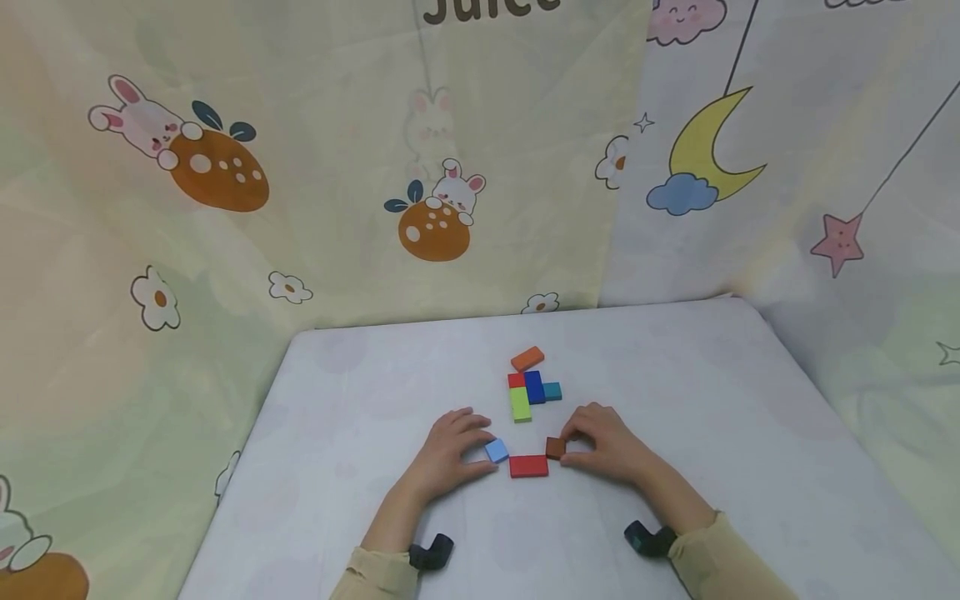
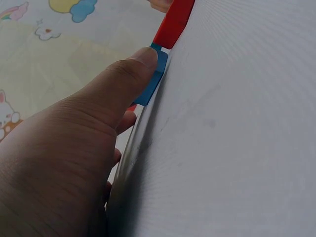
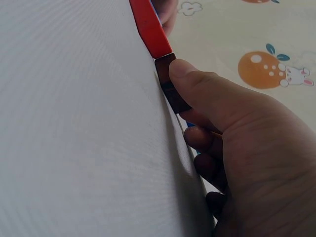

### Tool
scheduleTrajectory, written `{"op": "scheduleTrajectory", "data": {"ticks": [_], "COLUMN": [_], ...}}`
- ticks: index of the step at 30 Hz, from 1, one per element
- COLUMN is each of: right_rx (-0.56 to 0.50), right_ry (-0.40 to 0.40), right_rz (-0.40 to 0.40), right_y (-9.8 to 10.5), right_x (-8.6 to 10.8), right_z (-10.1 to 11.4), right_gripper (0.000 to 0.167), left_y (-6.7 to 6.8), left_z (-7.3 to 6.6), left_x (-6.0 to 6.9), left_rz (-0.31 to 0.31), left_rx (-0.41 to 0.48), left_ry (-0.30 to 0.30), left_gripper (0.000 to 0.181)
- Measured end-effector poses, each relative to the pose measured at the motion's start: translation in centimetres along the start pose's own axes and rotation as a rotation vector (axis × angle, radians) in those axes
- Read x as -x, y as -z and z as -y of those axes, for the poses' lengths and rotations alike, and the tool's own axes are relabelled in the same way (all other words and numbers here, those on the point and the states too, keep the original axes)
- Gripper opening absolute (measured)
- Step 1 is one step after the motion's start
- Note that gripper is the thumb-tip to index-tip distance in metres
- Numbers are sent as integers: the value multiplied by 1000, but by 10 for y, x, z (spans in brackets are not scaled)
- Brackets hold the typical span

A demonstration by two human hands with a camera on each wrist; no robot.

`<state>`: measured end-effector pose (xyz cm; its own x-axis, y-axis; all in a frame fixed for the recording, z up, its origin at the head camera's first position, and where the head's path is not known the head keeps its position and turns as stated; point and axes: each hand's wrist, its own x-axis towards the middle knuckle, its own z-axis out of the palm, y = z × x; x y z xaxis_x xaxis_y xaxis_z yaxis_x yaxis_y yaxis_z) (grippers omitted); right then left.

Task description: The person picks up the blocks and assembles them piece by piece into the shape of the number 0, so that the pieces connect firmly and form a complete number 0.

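Both hands at the ends of a long red block [image 1: 528, 466] on the white table [image 1: 315, 500].
Red block's long axis runs left-right, near side of the colored cluster [image 1: 520, 404]; left hand [image 1: 450, 454] holds the light blue block [image 1: 497, 451], skewed, between thumb and fingers, grip as wide as the block; right hand [image 1: 609, 443] pinches the brown block [image 1: 555, 448] narrowly, thumb and index, at red's far right corner; lime block [image 1: 521, 405] points away from the person; orange block [image 1: 527, 359] slants behind.

A white table [image 1: 337, 392] bears an orange rectangular block [image 1: 528, 359], dark-blue block [image 1: 534, 387], teal block [image 1: 552, 392], lime-green block [image 1: 521, 405], light-blue block [image 1: 497, 451], brown block [image 1: 555, 448] and 2 red blocks [image 1: 528, 467].
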<state>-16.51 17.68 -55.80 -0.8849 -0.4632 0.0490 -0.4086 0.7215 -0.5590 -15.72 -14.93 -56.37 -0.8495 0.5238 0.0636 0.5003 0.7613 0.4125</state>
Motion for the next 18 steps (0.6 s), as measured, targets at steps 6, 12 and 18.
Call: {"op": "scheduleTrajectory", "data": {"ticks": [6,12,18], "right_rx": [-104,-229,-291], "right_ry": [-89,-183,-247], "right_rz": [16,-20,-31], "right_y": [4,15,23], "right_x": [0,-9,-40], "right_z": [0,-7,-17], "right_gripper": [34,37,51], "left_y": [0,1,2], "left_z": [0,-1,-2], "left_x": [0,-1,0], "left_rz": [9,28,14], "left_rx": [7,14,14], "left_ry": [5,24,17], "left_gripper": [45,45,45]}}
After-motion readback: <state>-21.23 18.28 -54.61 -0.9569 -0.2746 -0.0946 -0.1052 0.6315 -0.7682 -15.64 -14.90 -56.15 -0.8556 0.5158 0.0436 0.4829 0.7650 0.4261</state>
